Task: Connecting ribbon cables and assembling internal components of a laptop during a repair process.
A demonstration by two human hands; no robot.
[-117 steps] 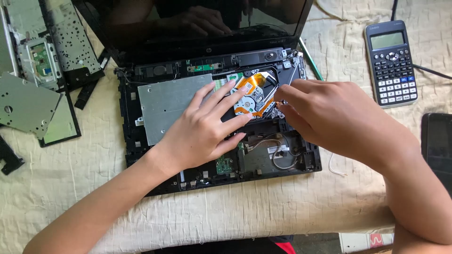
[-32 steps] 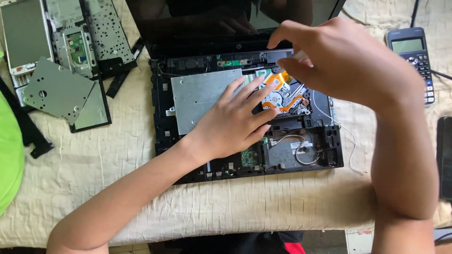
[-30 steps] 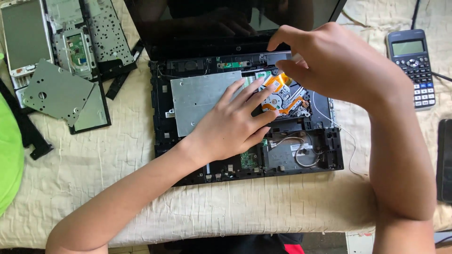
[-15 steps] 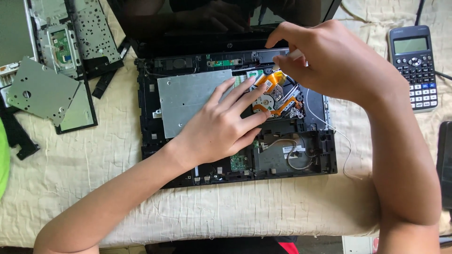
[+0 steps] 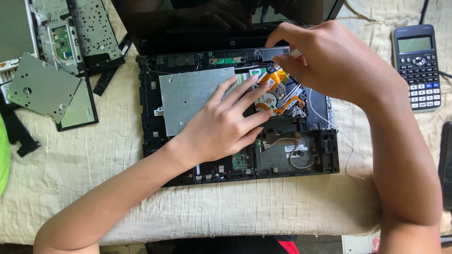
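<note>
landmark: opened laptop base (image 5: 150,122), black tray on the cloth; all places below are relative to it
drive mechanism: orange-ribboned optical mechanism (image 5: 278,96), upper middle-right of the base, just right of the bare metal plate (image 5: 193,99)
long axis: ribbon and rails of the mechanism run diagonally, upper-left to lower-right across the base
left hand: left hand (image 5: 221,124) lies flat over the base centre, fingers spread, not gripping; fingertips (image 5: 263,86) press on the mechanism's left edge
right hand: right hand (image 5: 329,61) above the base's top edge, fingers pinched shut on a small pale tool or part; too hidden to tell which
direction: mechanism lies just below and left of the right hand's pinch, and straight ahead of the left fingertips
nearer hand: left is touching it; right hovers close above its upper end, contact not clear
bystanders: calculator (image 5: 416,66) well right of the base; loose metal covers (image 5: 42,87) well left of it
</note>
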